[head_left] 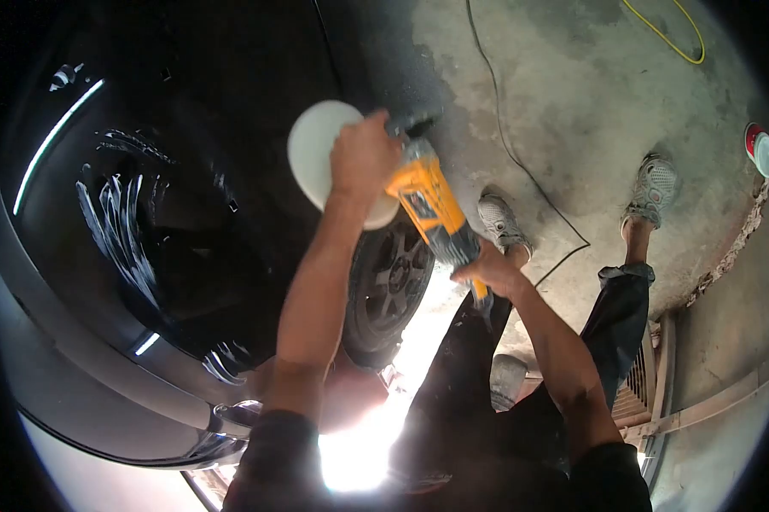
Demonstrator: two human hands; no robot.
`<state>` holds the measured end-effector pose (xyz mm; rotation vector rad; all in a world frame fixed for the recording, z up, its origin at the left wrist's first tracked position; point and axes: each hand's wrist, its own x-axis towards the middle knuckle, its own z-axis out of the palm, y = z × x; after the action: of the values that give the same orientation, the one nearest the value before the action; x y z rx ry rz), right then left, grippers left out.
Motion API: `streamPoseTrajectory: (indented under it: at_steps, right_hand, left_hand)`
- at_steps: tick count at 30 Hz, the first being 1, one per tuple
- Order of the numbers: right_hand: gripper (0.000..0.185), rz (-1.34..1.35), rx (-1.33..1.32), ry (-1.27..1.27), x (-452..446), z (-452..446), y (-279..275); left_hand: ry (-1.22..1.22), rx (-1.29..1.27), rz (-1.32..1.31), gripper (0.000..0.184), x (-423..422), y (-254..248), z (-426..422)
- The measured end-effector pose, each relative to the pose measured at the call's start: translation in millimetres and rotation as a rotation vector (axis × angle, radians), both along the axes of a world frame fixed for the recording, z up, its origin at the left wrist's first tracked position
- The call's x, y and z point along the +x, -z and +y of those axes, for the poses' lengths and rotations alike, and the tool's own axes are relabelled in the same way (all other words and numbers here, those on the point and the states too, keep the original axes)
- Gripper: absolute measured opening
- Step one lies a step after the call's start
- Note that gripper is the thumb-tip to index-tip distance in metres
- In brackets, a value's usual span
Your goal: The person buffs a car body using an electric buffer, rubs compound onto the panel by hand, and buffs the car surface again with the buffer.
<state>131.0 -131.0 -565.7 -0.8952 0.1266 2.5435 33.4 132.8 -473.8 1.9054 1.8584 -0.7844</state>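
My left hand (363, 158) is closed over the front end of a yellow and black power polisher (429, 198), right beside its round white pad (310, 154). Farther back, my right hand (492, 268) wraps round the rear handle of the same tool. The pad is tilted and faces a glossy black car body (222, 282); whether it touches the paint I cannot tell. White smears of paste (118, 224) streak the panel to the left. Some motion blur lies over the left hand.
A car wheel (393, 277) is below the polisher. A black cord (508, 141) runs over the concrete floor (572, 102) near my feet in grey clogs (653, 183). At right stands a red-and-white tub (761, 152); a yellow cable (696, 38) lies at top right.
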Motion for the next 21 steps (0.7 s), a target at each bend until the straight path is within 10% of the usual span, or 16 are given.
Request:
streamPoseTrajectory:
  at_steps: [9,21]
  right_hand:
    - [0.055,0.064,-0.104,-0.083,0.0,-84.8,-18.9]
    - [0.054,-0.150,0.126,0.102,13.5,120.5,11.0]
  left_hand:
    - [-0.064,-0.107,0.016,0.028,-29.4,11.5,-88.9]
    - [0.197,0.336,-0.115,0.044,5.4,15.2,99.3]
